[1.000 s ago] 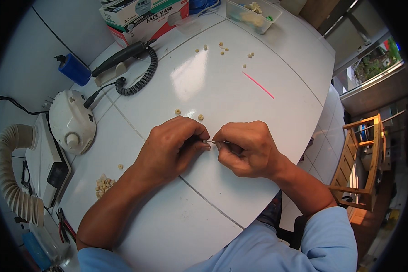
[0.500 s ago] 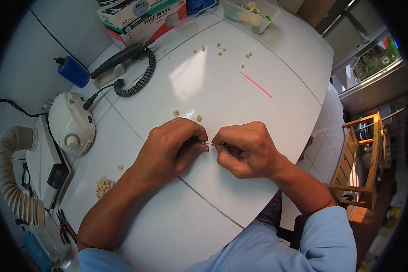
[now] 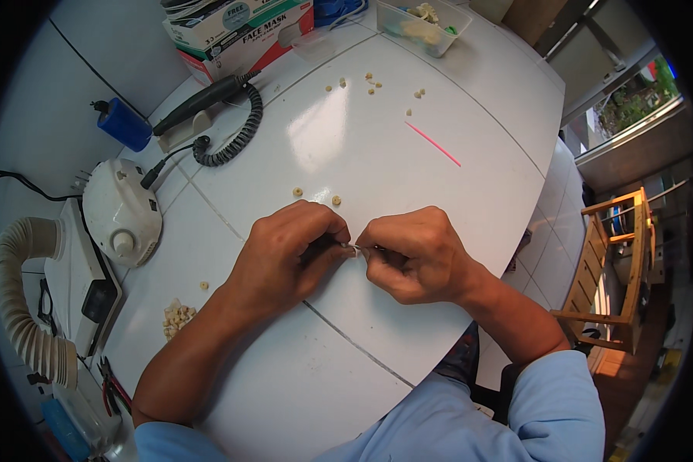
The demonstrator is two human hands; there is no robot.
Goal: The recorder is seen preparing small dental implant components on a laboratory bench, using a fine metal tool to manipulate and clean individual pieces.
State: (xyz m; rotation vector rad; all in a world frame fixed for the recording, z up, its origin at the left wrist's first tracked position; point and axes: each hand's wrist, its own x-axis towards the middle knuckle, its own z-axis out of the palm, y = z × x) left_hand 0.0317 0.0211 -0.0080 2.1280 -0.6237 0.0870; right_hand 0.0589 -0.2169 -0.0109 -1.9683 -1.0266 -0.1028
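My left hand pinches a tiny whitish piece between thumb and forefinger; the fingers hide most of it. Right against it, my right hand is closed on a thin, needle-like tool, and its tip meets the piece. Both hands hover above the white tiled table. Just beyond my left fingers lie two small yellowish ring-like pieces, one farther left and one nearer. By my left forearm sits a heap of small cream pieces, with a single piece beside it.
Farther back lie several small pieces and a pink stick. A clear plastic tub and mask boxes stand at the rear. To the left are a handpiece, its control unit, a ribbed hose and pliers.
My right hand has edged slightly left, and the gap between the two hands' fingertips looks a little smaller. The pieces on the table keep their places.
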